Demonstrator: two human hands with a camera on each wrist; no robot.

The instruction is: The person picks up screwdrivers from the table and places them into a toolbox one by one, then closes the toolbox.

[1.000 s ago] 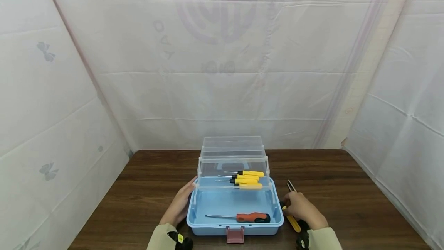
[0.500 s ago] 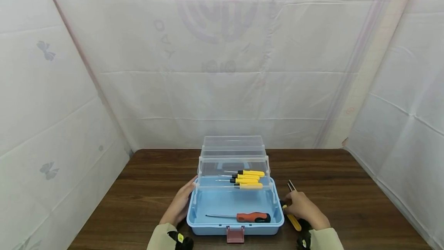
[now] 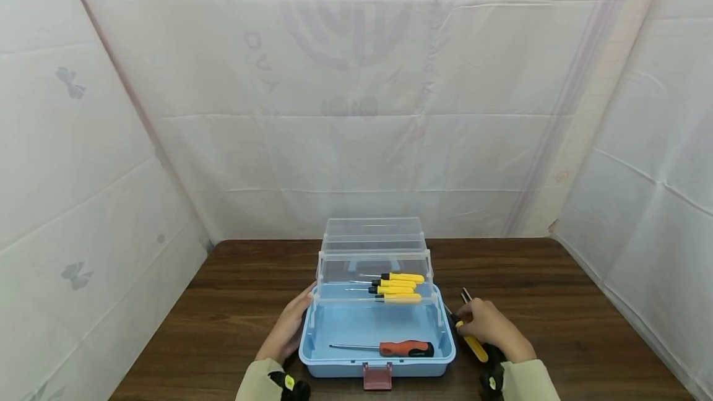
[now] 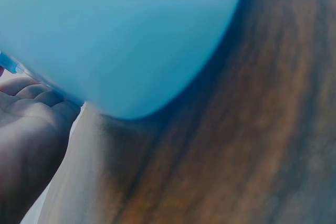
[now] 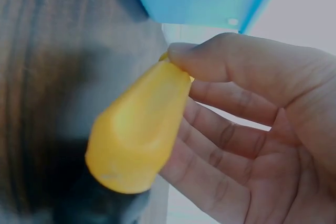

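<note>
A light-blue toolbox (image 3: 362, 320) stands with its clear lid (image 3: 373, 228) raised. My left hand (image 3: 289, 327) lies along its left wall, fingers extended on the outside and thumb at the rim. In the left wrist view part of the palm shows below the blue wall. To the right of the box, my right hand (image 3: 487, 327) pinches a yellow-handled screwdriver (image 5: 139, 124) between thumb and fingers. Its handle end points toward me, its shaft toward the box. An orange and black screwdriver (image 3: 406, 349) lies inside the box. Several yellow-handled screwdrivers (image 3: 395, 289) lie in the clear upper tray (image 3: 320, 271).
Just beyond my right hand, slim metal pieces (image 3: 466, 294) show on the brown wooden table (image 3: 234, 302). A reddish latch (image 3: 377, 377) hangs at the toolbox front. White sheeting (image 3: 356, 141) rises behind the table and along both sides.
My right hand has shifted slightly right and up with the yellow-handled screwdriver, and more of its shaft shows beside the box. My left hand and the toolbox stay in place.
</note>
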